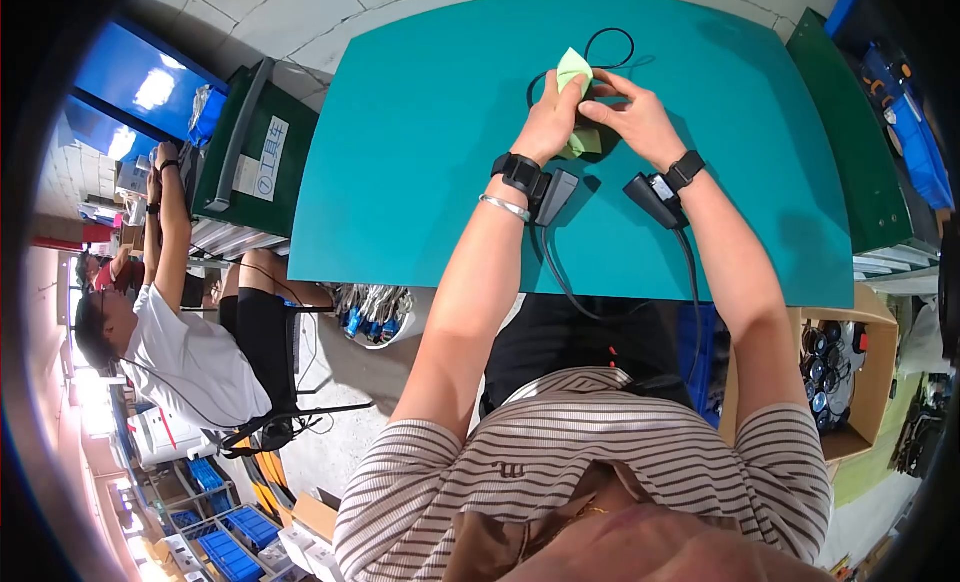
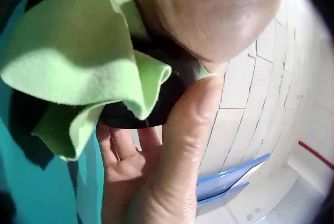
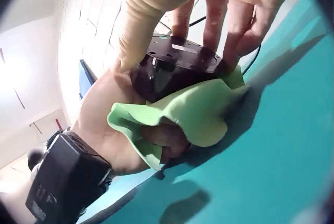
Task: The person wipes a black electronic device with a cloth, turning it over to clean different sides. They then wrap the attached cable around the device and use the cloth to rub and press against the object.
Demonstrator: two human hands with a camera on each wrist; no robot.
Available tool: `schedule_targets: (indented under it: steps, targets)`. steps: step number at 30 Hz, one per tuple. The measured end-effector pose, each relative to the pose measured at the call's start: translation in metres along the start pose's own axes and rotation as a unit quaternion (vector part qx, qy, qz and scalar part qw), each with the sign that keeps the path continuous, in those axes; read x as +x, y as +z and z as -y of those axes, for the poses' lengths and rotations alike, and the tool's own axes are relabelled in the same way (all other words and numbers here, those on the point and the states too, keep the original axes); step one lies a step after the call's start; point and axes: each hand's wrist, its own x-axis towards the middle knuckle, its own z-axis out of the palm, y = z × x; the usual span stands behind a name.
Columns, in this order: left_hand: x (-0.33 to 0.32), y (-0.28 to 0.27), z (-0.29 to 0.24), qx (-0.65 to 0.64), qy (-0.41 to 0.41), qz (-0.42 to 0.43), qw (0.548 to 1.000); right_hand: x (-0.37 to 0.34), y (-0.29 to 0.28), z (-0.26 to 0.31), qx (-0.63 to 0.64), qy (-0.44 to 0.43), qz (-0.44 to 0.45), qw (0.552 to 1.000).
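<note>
Two bare hands work above a smooth teal desk. The left hand has its fingers curled round one soft, matte, lime-green cloth, pressing it against one glossy black, rounded part. The right hand pinches that part, its thumb on one side and fingers on the other, beside a flat rim pierced by small holes and a slot. Cloth folds and fingers cover much of the part, so its full shape cannot be told.

One thin black cable loops over the desk just beyond the hands. Two dark wrist units, one on each arm, trail cords towards the body; one shiny metal bracelet circles the left wrist.

Two green metal cabinets flank the desk, the left-hand cabinet bearing a white label. Low on the right, one brown cardboard box holds many round dark pieces, too crowded to count. On the left, one white tub holds bundled wires with blue ends, near one seated person in white.
</note>
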Motion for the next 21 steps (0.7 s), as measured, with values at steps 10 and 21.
schedule_targets:
  steps: [10,21]
  targets:
    - [-0.009,0.001,-0.017,0.186,0.071,-0.038,0.979,0.0,-0.006,0.01,0.085,-0.005,0.046,0.995]
    - [-0.008,0.004,-0.012,-0.139,-0.053,0.01,0.989,-0.002,-0.001,0.004,0.062,-0.053,0.042,0.996]
